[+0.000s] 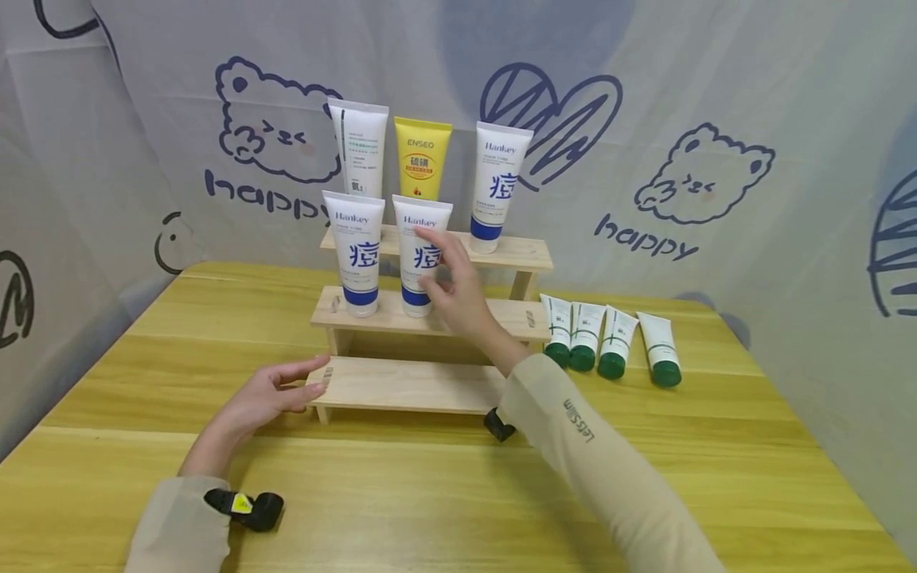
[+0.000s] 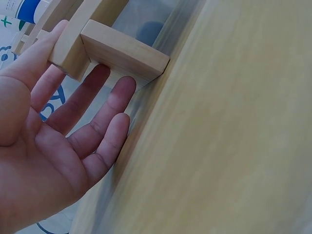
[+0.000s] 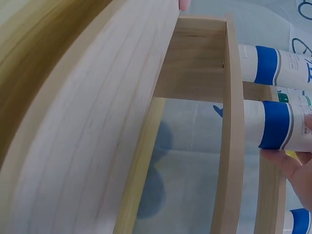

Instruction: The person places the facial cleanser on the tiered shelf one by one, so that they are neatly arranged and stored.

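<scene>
In the head view a white tube with a blue cap band [image 1: 353, 256] stands upright on the middle shelf [image 1: 466, 322]. Beside it stands a matching white-and-blue tube [image 1: 415, 296]. My right hand [image 1: 462, 290] touches this second tube from the right, index finger across its front and thumb near its right edge. The right wrist view shows the same tube's blue band [image 3: 276, 125] next to the hand [image 3: 300, 173]; the other fingers are hidden. My left hand [image 1: 267, 395] rests its fingers against the left end of the bottom shelf [image 1: 408, 385], fingers mostly straight [image 2: 58, 141].
On the top shelf [image 1: 458, 243] stand a plain white tube [image 1: 364, 151], a yellow tube [image 1: 423, 159] and a white-and-blue tube [image 1: 499, 183]. Several small green-capped tubes [image 1: 614, 342] lie right of the wooden stand. A patterned cloth [image 1: 430, 48] hangs behind the table.
</scene>
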A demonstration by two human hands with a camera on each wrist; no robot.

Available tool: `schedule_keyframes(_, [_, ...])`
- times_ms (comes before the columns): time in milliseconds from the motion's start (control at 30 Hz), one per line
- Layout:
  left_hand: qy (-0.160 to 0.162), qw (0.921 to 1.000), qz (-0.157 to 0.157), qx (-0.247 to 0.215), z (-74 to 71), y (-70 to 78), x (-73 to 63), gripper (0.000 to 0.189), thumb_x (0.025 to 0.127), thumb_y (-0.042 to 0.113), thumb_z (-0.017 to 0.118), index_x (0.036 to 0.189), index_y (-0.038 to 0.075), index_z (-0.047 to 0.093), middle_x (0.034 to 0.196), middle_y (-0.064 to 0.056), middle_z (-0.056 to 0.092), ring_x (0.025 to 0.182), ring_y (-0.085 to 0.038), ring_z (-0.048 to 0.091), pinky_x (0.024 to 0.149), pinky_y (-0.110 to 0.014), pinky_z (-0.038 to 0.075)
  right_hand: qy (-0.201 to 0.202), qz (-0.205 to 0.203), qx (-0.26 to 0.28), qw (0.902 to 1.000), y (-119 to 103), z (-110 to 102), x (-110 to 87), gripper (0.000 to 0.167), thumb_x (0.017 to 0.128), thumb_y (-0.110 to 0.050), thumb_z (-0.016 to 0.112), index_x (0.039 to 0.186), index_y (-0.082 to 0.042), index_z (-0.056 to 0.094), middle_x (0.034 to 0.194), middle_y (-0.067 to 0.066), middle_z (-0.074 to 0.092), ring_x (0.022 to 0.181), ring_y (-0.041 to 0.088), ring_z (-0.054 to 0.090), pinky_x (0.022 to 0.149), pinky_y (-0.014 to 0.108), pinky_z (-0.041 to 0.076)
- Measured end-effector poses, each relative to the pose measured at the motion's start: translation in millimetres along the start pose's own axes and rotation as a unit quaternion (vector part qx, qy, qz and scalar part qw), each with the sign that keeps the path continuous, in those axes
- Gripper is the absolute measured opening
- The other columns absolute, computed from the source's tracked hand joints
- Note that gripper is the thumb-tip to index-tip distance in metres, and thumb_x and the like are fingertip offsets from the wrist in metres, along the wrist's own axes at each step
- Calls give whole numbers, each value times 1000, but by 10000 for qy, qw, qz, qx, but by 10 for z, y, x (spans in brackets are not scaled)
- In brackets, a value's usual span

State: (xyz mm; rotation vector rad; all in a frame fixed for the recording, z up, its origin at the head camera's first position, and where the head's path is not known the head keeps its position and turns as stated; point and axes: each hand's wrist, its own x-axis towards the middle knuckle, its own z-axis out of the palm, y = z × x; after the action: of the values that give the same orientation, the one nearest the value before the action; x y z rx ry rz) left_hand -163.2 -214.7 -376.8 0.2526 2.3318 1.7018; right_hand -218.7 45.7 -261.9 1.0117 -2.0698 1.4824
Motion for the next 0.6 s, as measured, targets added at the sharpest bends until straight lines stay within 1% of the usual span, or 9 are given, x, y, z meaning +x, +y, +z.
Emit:
schedule_keyframes(67, [7,10000,-13,5,-2,-5,-1,59,87,29,59,136,5,37,139,-22,29,113,-34,42,79,-34,45,-53,-6,83,10000,34,13,0,51,78,22,48,126,6,39,123,25,39,106,34,46,77,38,48])
schedule_keyframes(200, [15,10000,-40,-15,3,-11,0,59,87,29,59,136,4,37,139,-23,29,112,-34,43,79,-35,45,-123,0,157,9998,234,26,-7,55,78,20,49,129,2,39,127,20,38,109,29,45,78,35,48])
schedule_keyframes(300, [12,10000,-35,-21,4,-11,0,59,87,29,59,136,4,37,139,-23,29,112,-34,43,80,-35,45,-181,-42,155,9997,344,22,-28,57,78,18,52,130,0,39,129,18,37,111,27,44,77,32,48])
schedule_keyframes(433, [15,10000,-15,-10,2,-13,4,59,87,29,59,136,5,37,139,-23,28,112,-35,42,79,-36,46,-238,24,208,9995,343,-2,-83,58,77,18,55,130,0,39,133,18,33,112,28,42,80,34,47])
schedule_keyframes(600, [11,10000,5,30,1,-19,10,58,88,30,58,136,5,37,139,-22,28,113,-35,41,80,-36,46,-296,353,129,9989,355,-51,-168,62,76,15,58,132,-4,41,137,16,29,113,28,42,84,36,44])
